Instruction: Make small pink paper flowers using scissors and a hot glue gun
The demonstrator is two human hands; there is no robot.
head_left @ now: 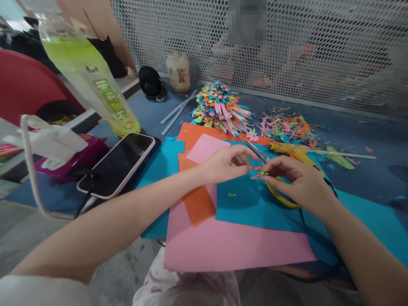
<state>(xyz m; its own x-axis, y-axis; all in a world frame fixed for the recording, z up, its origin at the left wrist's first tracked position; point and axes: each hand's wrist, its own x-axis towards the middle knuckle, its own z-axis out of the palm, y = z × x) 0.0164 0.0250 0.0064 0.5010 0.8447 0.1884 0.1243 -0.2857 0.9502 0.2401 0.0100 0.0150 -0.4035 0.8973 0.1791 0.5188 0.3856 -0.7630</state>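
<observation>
Over a blue paper sheet [242,204], my left hand [228,163] and my right hand [291,178] come close together, both closed in a pinch. Small green and pinkish bits of paper [262,174] show at my right fingertips. A tiny orange scrap [257,168] is by my left thumb tip, and a bit of green shows inside that hand's curl. Scissors with yellow handles [283,200] lie partly under my right hand, blades pointing away. Two tiny green pieces [232,194] rest on the blue sheet. Behind stands a cone of layered, fringed colored paper strips [221,108], with a small pink paper flower [252,135] at its foot.
Pink paper [236,250] and orange paper [197,206] lie beneath. A yellow glue gun [291,149] and paper shreds [287,127] are at right. Leftward are a phone [119,163], a drink bottle [92,80] and glue sticks [178,112]. A perforated metal panel [191,25] closes the back.
</observation>
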